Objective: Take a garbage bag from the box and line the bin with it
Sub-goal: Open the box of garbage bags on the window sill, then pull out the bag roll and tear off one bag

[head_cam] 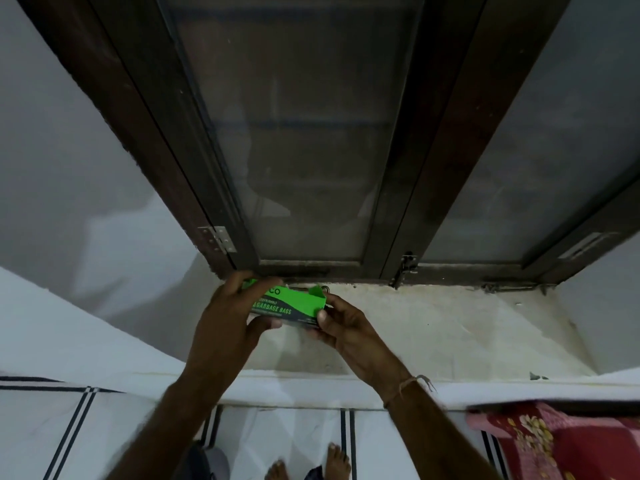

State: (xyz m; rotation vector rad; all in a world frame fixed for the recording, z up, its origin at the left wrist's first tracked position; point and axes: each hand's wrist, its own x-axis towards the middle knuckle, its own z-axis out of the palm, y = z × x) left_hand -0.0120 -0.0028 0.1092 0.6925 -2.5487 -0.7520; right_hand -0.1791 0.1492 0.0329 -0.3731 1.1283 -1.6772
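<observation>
While you stood at the window sill (433, 327), you held the green-and-black garbage bag box (289, 306) between both hands, just above the sill's pale surface and close to the dark wooden window frame (408, 188). Your left hand (232, 313) was wrapped around the box's left end, fingers curled over the top edge and thumb pressed under the front face. Your right hand (341, 323) pinched the box's right end, thumb on the front near the small raised green flap (317, 292). A thread bracelet (407, 386) circled your right wrist. Your bare feet (336, 462) stood on the striped floor covering below.
</observation>
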